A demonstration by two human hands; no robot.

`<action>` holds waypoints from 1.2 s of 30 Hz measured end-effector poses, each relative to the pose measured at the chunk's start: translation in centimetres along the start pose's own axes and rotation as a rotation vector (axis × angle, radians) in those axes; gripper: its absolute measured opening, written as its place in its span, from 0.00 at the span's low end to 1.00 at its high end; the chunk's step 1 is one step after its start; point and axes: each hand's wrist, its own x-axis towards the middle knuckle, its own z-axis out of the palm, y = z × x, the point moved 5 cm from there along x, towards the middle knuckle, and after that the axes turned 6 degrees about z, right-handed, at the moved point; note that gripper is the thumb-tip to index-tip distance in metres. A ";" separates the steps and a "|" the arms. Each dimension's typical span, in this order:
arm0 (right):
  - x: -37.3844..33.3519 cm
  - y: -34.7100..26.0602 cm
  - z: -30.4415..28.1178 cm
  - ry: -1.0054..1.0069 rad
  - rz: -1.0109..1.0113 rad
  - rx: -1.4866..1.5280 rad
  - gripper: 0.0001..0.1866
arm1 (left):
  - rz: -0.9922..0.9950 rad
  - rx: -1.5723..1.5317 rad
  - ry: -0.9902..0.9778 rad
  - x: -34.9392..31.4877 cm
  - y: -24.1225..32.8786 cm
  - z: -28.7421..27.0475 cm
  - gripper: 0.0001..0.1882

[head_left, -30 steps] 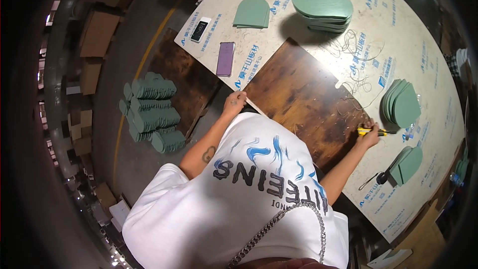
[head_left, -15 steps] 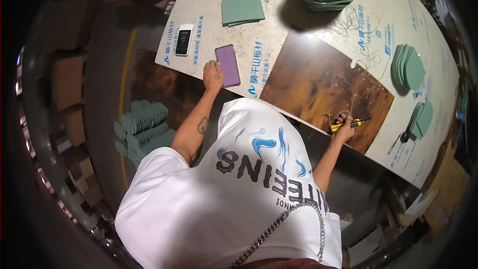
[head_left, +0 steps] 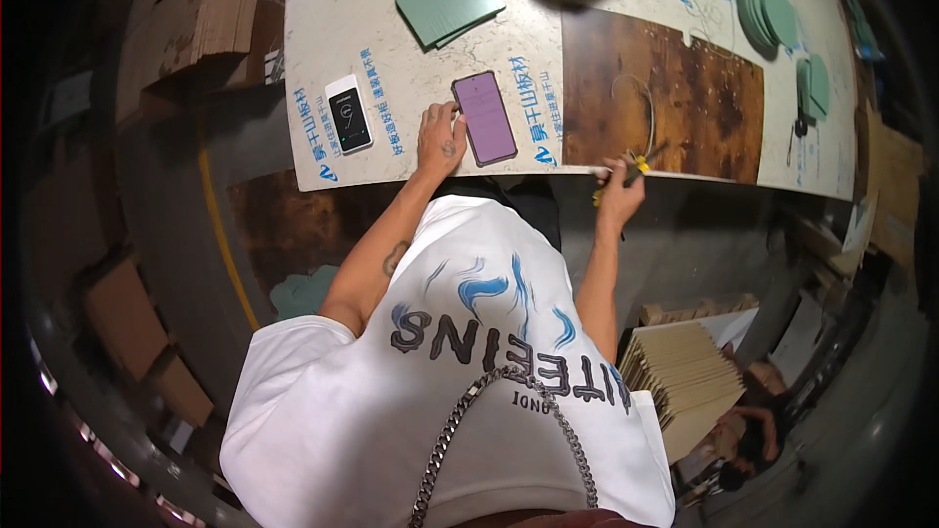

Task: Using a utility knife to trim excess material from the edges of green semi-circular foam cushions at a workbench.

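My left hand (head_left: 442,140) rests on the table at the left edge of a purple phone in a dark case (head_left: 488,122), its fingers partly bent and holding nothing visible. At the table's front edge, my right hand (head_left: 620,198) is closed around a yellow-and-black hand tool (head_left: 642,164); its exact kind is hard to make out. A thin pale cord (head_left: 649,117) loops over the dark brown wood panel (head_left: 675,78) and runs down to that hand. Left of the phone lies a white device with a black screen (head_left: 346,119).
Green arch-shaped boards (head_left: 445,2) lie at the table's far left, with more stacks (head_left: 765,12) at the right. Cardboard (head_left: 201,20) is piled beyond the left edge. A stack of tan boards (head_left: 685,372) stands on the floor at right, near another person (head_left: 748,440).
The view has turned, so the table edge now runs nearly level. My right hand, still gripping the tool, appears closer to the phone. My left hand stays beside the phone.
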 end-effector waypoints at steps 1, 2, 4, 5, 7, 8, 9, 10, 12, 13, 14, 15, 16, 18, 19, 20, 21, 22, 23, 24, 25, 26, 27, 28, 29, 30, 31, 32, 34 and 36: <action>-1.1 0.1 1.6 -0.088 0.017 0.029 0.11 | 0.071 0.004 0.002 0.3 0.0 0.0 0.14; -1.8 0.4 3.2 -0.168 0.035 0.061 0.11 | 0.093 -0.005 -0.017 0.9 0.0 0.3 0.14; -2.9 1.9 5.7 -0.308 0.001 -0.019 0.11 | 0.112 -0.066 -0.049 1.8 0.1 0.4 0.14; -3.1 3.5 6.7 -0.372 0.045 -0.086 0.11 | 0.127 -0.075 -0.046 2.2 0.1 0.6 0.14; -4.0 4.4 8.6 -0.443 0.094 -0.148 0.12 | 0.111 -0.065 -0.074 2.4 0.2 0.8 0.14; -4.5 4.4 9.1 -0.453 0.168 -0.061 0.13 | 0.068 -0.051 -0.081 2.4 -0.1 0.9 0.15; -5.0 4.2 9.5 -0.461 0.180 -0.040 0.13 | 0.077 -0.051 -0.081 2.4 -0.2 1.0 0.15; -5.4 3.9 9.7 -0.470 0.191 -0.019 0.14 | 0.087 -0.046 -0.075 2.5 -0.2 1.0 0.15; -6.0 4.0 9.7 -0.508 0.192 -0.016 0.14 | 0.105 -0.040 -0.073 2.6 -0.1 0.9 0.16; -6.3 4.0 9.9 -0.552 0.195 -0.018 0.15 | 0.107 -0.045 -0.073 2.6 -0.1 0.9 0.16; -6.5 4.0 9.9 -0.546 0.193 -0.014 0.15 | 0.107 -0.049 -0.074 2.6 -0.1 0.9 0.17; -6.9 4.0 10.2 -0.604 0.218 -0.007 0.16 | 0.114 -0.049 -0.076 2.6 -0.1 0.8 0.17; -7.4 4.0 10.5 -0.662 0.244 -0.001 0.16 | 0.119 -0.044 -0.079 2.7 -0.2 0.8 0.17; -7.7 4.2 10.7 -0.640 0.241 0.017 0.18 | 0.132 -0.039 -0.083 2.9 -0.2 0.8 0.17; -7.8 4.4 10.7 -0.610 0.270 0.072 0.17 | 0.128 -0.044 -0.088 3.0 -0.3 0.8 0.17; -8.0 4.5 10.6 -0.581 0.300 0.126 0.17 | 0.122 -0.048 -0.093 3.0 -0.2 0.7 0.17; -7.8 4.4 10.3 -0.542 0.318 0.143 0.17 | 0.126 -0.047 -0.095 3.3 -0.1 0.6 0.17; -7.5 4.3 9.9 -0.503 0.336 0.160 0.17 | 0.092 -0.060 -0.081 3.8 -0.1 0.6 0.18; -7.1 4.7 9.7 -0.467 0.328 0.188 0.15 | 0.058 -0.073 -0.069 4.2 0.1 0.6 0.19; -6.7 5.0 9.6 -0.462 0.329 0.191 0.15 | 0.061 -0.073 -0.073 4.7 0.4 0.6 0.19; -6.3 5.5 9.4 -0.444 0.344 0.189 0.14 | 0.066 -0.072 -0.064 5.2 0.8 0.6 0.20; -6.1 5.6 9.5 -0.429 0.357 0.184 0.13 | 0.069 -0.070 -0.050 5.7 1.0 0.7 0.22; -6.0 5.7 9.6 -0.421 0.354 0.189 0.12 | 0.061 -0.041 -0.078 6.1 1.2 0.9 0.24; -6.1 5.8 9.6 -0.420 0.355 0.189 0.12 | 0.061 -0.041 -0.080 6.3 1.3 0.9 0.24; -6.1 5.7 9.6 -0.409 0.357 0.165 0.12 | 0.038 -0.016 -0.105 6.5 1.3 1.1 0.25; -6.1 5.6 9.6 -0.397 0.359 0.140 0.12 | 0.015 0.008 -0.129 6.6 1.2 1.3 0.25; -6.2 5.5 9.7 -0.396 0.360 0.142 0.12 | 0.015 0.010 -0.131 6.7 1.1 1.3 0.25; -6.2 5.5 9.6 -0.395 0.357 0.153 0.12 | 0.009 0.010 -0.130 6.7 1.0 1.4 0.26; -6.2 5.7 9.6 -0.392 0.357 0.168 0.12 | 0.005 0.013 -0.133 6.7 0.7 1.5 0.26; -6.2 5.9 9.6 -0.392 0.358 0.177 0.12 | -0.003 -0.020 -0.135 6.8 0.6 1.4 0.25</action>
